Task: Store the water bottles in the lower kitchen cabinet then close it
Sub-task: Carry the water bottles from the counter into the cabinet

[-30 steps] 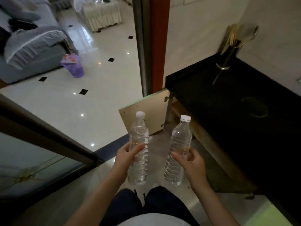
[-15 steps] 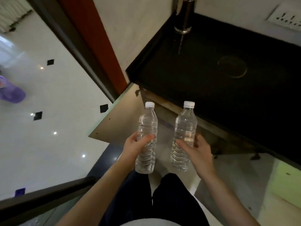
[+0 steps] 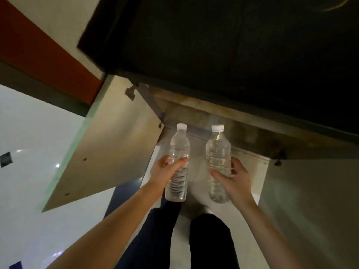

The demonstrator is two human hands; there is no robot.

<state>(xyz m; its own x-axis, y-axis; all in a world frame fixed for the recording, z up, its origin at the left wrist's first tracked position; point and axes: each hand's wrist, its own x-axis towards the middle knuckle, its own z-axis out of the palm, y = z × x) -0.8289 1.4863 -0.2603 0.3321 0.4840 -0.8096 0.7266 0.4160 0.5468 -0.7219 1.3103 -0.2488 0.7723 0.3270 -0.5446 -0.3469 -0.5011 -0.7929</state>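
I hold two clear water bottles with white caps, both upright, just in front of the lower cabinet. My left hand (image 3: pixel 165 171) grips the left bottle (image 3: pixel 179 150) around its middle. My right hand (image 3: pixel 233 179) grips the right bottle (image 3: pixel 218 150) the same way. The cabinet's left door (image 3: pixel 108 142) stands swung open towards me on the left, and the right door (image 3: pixel 310 200) is open on the right. Between them shows the cabinet's opening (image 3: pixel 196 113), dim under the black countertop (image 3: pixel 223 45); its inside is mostly hidden.
My legs in dark trousers (image 3: pixel 209 241) stand below the bottles on the pale floor. White tiled floor (image 3: pixel 25 133) with small dark squares lies to the left. A red and dark door frame (image 3: pixel 38 51) rises at the upper left beside the counter.
The view has swung down and closer to the cabinet; both open doors now flank my hands. Both bottles stay gripped and upright, now nearer the cabinet's front edge.
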